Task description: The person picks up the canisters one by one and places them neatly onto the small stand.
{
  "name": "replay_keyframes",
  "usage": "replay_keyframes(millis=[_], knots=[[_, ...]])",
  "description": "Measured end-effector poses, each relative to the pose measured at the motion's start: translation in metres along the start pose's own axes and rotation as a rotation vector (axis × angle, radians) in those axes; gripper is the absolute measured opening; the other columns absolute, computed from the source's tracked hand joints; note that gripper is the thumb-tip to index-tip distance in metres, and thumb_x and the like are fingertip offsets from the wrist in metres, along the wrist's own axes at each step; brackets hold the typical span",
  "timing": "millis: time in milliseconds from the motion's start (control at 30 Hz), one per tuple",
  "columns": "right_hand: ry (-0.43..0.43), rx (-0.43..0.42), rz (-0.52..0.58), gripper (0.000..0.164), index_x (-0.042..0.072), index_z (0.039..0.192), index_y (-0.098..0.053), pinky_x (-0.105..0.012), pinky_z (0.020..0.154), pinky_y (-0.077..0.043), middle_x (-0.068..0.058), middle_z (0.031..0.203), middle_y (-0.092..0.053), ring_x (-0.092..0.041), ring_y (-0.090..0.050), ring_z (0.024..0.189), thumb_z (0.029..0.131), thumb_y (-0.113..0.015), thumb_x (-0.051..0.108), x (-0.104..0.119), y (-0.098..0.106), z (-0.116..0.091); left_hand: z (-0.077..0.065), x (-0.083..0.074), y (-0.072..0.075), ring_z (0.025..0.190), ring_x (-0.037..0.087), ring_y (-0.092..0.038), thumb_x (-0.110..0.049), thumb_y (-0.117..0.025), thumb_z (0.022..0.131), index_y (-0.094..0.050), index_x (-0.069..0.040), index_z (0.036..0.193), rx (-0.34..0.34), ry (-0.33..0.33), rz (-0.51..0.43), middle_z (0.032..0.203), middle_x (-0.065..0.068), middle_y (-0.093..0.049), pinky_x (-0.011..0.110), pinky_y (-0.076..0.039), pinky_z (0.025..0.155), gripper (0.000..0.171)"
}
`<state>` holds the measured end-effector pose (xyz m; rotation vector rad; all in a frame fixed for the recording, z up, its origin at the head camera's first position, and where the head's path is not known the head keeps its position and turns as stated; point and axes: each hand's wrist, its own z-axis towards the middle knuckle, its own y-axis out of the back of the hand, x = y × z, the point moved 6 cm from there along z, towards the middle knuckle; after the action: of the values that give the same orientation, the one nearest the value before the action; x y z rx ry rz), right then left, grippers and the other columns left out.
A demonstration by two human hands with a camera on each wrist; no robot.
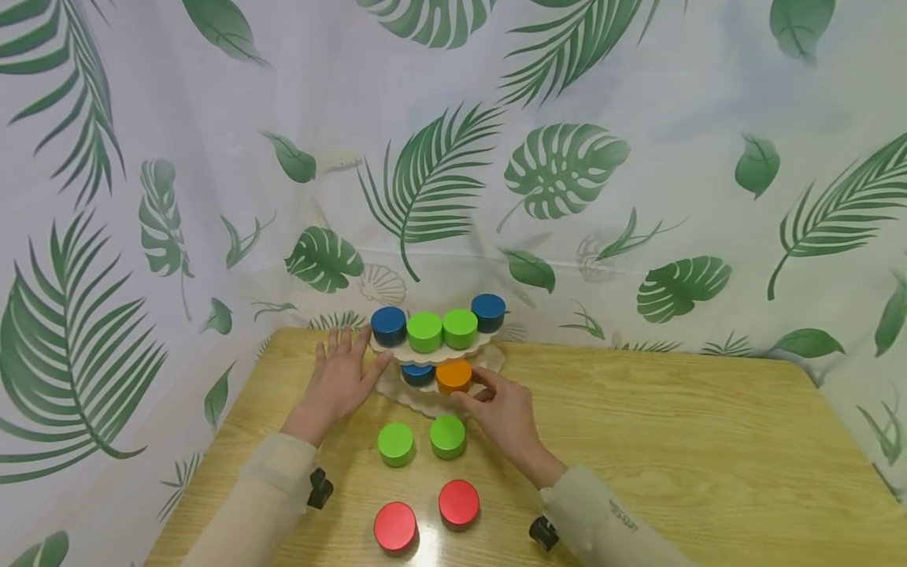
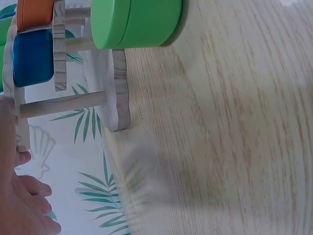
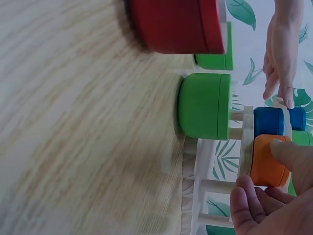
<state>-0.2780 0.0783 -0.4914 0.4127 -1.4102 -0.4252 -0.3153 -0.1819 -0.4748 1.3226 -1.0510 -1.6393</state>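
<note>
A tiered wooden stand with scalloped edges holds round lidded tins. My right hand pinches an orange tin on the middle tier; the thumb is at its near side in the right wrist view. Right beside it sits a blue tin, partly hidden from above by the upper tier. With fingers spread and fairly straight, my left hand touches the left end of the upper tier. Along that tier stand a blue tin, two green tins and another blue tin.
Two green tins stand on the wooden table just in front of the stand. Closer to me are two red tins, between my forearms. A leaf-patterned cloth hangs behind the table and along its left side.
</note>
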Motion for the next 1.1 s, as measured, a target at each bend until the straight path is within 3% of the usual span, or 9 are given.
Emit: replay_keyframes(millis=[267, 500, 1100], knots=[[0.034, -0.035, 0.011, 0.053, 0.009, 0.137, -0.071, -0.017, 0.060, -0.053, -0.006, 0.104, -0.079, -0.013, -0.064, 0.074, 0.089, -0.088, 0.023, 0.003, -0.005, 0.004, 0.000, 0.002, -0.002, 0.159, 0.056, -0.012, -0.060, -0.036, 0.110, -0.029, -0.007, 0.167, 0.010, 0.006, -0.012, 0.168, 0.036, -0.023, 0.074, -0.012, 0.126, 0.078], [0.045, -0.059, 0.004, 0.052, 0.009, 0.136, -0.071, -0.018, 0.064, -0.056, -0.008, 0.114, -0.080, -0.015, -0.070, 0.080, 0.089, -0.087, 0.023, 0.005, -0.008, 0.009, 0.000, 0.002, -0.004, 0.160, 0.055, -0.010, -0.060, -0.036, 0.110, -0.028, -0.007, 0.167, 0.014, 0.008, -0.018, 0.169, 0.035, -0.021, 0.074, -0.012, 0.126, 0.078], [0.036, -0.090, 0.016, 0.047, 0.008, 0.130, -0.073, -0.030, 0.076, -0.064, -0.009, 0.118, -0.079, -0.022, -0.076, 0.091, 0.088, -0.088, 0.022, 0.006, -0.011, 0.016, 0.000, 0.001, -0.003, 0.161, 0.054, -0.009, -0.062, -0.034, 0.110, -0.026, -0.007, 0.168, 0.033, 0.020, -0.031, 0.171, 0.033, -0.019, 0.072, -0.011, 0.127, 0.080]])
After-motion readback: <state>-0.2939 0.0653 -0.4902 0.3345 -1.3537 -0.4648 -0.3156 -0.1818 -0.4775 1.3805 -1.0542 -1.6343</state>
